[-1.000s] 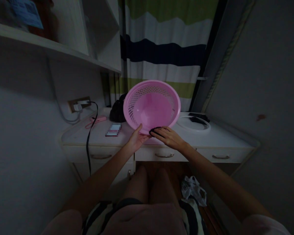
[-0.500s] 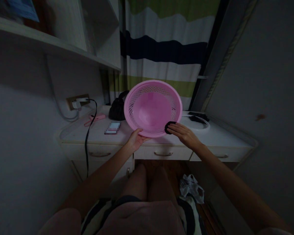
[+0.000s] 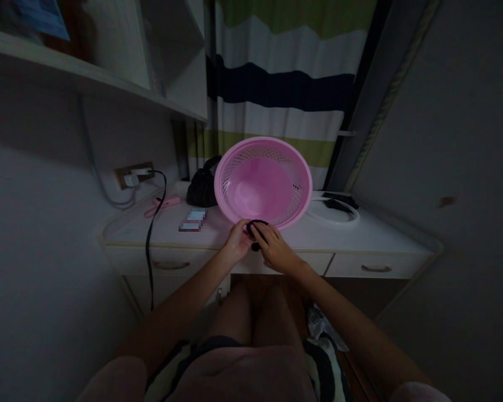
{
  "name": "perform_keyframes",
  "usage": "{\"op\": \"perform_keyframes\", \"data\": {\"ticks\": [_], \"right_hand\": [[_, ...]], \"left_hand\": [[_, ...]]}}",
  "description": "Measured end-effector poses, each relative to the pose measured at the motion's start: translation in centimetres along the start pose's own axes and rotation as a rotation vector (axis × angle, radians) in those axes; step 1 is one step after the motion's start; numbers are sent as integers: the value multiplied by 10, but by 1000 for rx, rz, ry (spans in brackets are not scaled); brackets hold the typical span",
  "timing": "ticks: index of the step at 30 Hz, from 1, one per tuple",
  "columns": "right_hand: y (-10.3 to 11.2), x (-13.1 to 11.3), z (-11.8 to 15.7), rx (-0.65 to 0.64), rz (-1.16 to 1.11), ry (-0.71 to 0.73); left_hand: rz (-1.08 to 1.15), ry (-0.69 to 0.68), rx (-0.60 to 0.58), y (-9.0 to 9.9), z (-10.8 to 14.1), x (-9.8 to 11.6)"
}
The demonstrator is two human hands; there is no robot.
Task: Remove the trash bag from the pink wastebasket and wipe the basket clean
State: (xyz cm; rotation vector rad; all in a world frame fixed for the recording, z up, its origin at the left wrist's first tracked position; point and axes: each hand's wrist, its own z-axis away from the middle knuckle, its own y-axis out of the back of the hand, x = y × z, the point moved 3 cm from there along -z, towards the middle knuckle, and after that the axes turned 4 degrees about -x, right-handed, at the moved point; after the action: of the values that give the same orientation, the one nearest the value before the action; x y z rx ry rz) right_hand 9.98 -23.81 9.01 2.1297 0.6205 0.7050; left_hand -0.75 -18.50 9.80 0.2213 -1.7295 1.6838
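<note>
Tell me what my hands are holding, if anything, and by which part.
Left hand: the pink basket, apparently by its near rim. Right hand: a black cloth at that rim, partly covered; exact grip hidden.

At your 12 o'clock hangs a striped curtain (image 3: pixel 283 86); at 11 you have a shelf unit (image 3: pixel 184 78). Your desk (image 3: pixel 377 237) carries a black bag (image 3: pixel 202 187) toward 10, a wall socket (image 3: pixel 133 175) sits at 9, and a plastic bag (image 3: pixel 319 322) lies at 5.

One basket (image 3: pixel 263 187), one black cloth (image 3: pixel 250 227), two hands (image 3: pixel 237 244) (image 3: pixel 278 252)
</note>
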Motion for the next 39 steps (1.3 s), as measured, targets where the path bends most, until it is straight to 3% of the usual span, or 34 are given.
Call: {"op": "perform_keyframes", "data": {"ticks": [6, 12, 16, 22, 26, 30, 35, 39], "right_hand": [[13, 27, 3, 47, -45, 55], [40, 57, 18, 110, -133, -65], [51, 59, 18, 211, -107, -149], [54, 48, -6, 471, 92, -361], [43, 31, -23, 310, 127, -239], [37, 13, -20, 125, 71, -117], [44, 11, -8, 75, -18, -105], [40, 21, -9, 58, 47, -141]], "left_hand": [[-22, 24, -1, 2, 3, 4], [-97, -15, -62, 3, 3, 4], [-94, -31, -10, 2, 3, 5], [-65, -51, -9, -1, 4, 4], [-8, -39, -39, -7, 3, 7], [15, -21, -11, -10, 2, 9], [6, -4, 3, -12, 2, 7], [2, 7, 18, -15, 3, 3]]}}
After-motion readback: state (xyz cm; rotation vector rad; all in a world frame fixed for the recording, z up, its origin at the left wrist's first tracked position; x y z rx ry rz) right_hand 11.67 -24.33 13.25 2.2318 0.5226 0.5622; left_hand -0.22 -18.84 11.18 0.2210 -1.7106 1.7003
